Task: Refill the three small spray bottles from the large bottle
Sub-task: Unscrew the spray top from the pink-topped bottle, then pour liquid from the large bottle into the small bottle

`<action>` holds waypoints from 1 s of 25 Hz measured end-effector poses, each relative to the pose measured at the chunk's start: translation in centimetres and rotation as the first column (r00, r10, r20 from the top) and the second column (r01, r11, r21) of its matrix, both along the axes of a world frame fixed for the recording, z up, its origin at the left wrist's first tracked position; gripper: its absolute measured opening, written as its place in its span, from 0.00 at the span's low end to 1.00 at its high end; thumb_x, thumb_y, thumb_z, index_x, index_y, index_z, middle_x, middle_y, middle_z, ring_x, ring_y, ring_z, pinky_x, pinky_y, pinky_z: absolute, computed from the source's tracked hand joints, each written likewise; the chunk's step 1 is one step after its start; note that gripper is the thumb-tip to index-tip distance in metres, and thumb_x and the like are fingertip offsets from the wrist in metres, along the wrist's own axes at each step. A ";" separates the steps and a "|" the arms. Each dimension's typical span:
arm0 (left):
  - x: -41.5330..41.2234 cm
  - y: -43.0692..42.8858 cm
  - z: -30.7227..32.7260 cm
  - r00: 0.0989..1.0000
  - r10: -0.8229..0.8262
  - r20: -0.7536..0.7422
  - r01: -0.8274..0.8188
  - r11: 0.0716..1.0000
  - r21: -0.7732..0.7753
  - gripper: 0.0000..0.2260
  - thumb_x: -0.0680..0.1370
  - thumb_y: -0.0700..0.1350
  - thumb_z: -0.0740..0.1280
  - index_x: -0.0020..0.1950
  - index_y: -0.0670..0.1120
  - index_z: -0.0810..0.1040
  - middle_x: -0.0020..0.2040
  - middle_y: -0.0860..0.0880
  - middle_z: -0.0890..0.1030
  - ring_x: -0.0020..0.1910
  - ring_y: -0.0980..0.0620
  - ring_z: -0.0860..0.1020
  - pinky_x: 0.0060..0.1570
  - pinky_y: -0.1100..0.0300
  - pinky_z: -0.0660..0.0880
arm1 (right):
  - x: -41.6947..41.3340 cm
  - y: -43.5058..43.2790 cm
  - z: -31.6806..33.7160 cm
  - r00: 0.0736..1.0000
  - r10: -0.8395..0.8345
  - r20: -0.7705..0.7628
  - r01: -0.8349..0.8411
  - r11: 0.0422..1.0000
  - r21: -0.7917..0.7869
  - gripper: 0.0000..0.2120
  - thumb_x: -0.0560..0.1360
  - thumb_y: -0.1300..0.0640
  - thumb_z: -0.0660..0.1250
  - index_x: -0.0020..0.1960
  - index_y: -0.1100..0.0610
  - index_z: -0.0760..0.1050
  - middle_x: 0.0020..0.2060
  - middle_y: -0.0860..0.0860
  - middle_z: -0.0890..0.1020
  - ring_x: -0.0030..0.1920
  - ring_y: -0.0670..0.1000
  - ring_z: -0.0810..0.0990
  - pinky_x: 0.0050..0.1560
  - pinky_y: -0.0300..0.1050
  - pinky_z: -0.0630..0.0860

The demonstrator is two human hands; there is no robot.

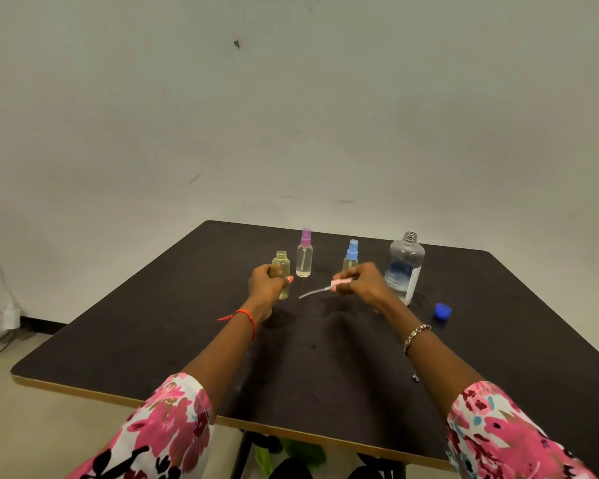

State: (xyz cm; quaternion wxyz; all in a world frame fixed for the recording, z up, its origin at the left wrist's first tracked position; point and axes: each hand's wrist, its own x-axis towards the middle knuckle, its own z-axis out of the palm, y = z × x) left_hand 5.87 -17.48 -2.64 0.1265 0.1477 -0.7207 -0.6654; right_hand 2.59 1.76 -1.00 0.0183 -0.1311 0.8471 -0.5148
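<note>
The yellow-tinted spray bottle (282, 262), its neck uncapped, is grasped around the body by the left grip (268, 283) and held upright toward the far edge of the table (153, 357). Whether its base rests on the table cannot be told. Its pink spray head (339, 282), with the dip tube pointing left and slightly down, is pinched in the right grip (360, 283), near the bottle but apart from it.

Closer to the far edge, the purple-capped spray bottle (304, 257) and the blue-capped spray bottle (351, 255) stand with their heads on. The large bottle (405, 267) stands uncapped toward the far right corner, partly filled with clear liquid. Its blue cap (442, 311) lies nearer the right edge.

Liquid is likely to be spilled if it is poured freely from the wide mouth into so narrow a neck. The open large bottle, just beside the right forearm, could be knocked over by a careless reach. The dip tube could be dirtied if it is laid on the table.

A white and blue label is carried by the large bottle, but none of its writing can be read.
</note>
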 end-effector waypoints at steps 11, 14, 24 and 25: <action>-0.3 2.0 0.6 0.998 -0.049 -0.036 0.048 0.999 -0.017 0.20 0.72 0.36 0.68 0.63 0.39 0.71 0.60 0.41 0.76 0.59 0.44 0.75 0.59 0.49 0.74 | 0.6 -0.9 -3.2 0.999 0.041 -0.014 -0.036 0.960 0.278 0.18 0.65 0.60 0.75 0.53 0.63 0.78 0.49 0.57 0.82 0.45 0.47 0.76 0.38 0.31 0.70; -0.3 2.4 0.4 0.996 -0.078 -0.041 0.078 0.997 -0.005 0.19 0.72 0.36 0.68 0.62 0.39 0.71 0.60 0.40 0.76 0.58 0.44 0.76 0.57 0.49 0.76 | 1.0 -0.6 -2.7 0.993 -0.032 -0.115 0.045 0.992 0.114 0.14 0.68 0.57 0.74 0.50 0.63 0.79 0.45 0.57 0.82 0.45 0.51 0.79 0.42 0.37 0.75; -0.4 3.5 -0.5 0.990 -0.135 -0.031 0.134 0.991 -0.029 0.20 0.71 0.37 0.70 0.62 0.40 0.72 0.60 0.42 0.76 0.55 0.48 0.76 0.52 0.55 0.76 | -0.7 4.5 -0.4 0.583 -0.762 -0.283 0.664 0.647 -0.375 0.37 0.62 0.57 0.77 0.64 0.62 0.62 0.64 0.61 0.66 0.67 0.59 0.63 0.64 0.51 0.62; -0.4 3.6 -0.5 0.989 -0.142 -0.032 0.141 0.989 -0.033 0.20 0.71 0.37 0.70 0.62 0.40 0.71 0.60 0.42 0.76 0.54 0.49 0.75 0.51 0.56 0.75 | -1.0 4.9 -0.5 0.594 -0.765 -0.249 0.684 0.643 -0.344 0.41 0.62 0.56 0.78 0.67 0.62 0.60 0.67 0.61 0.64 0.69 0.59 0.61 0.67 0.54 0.60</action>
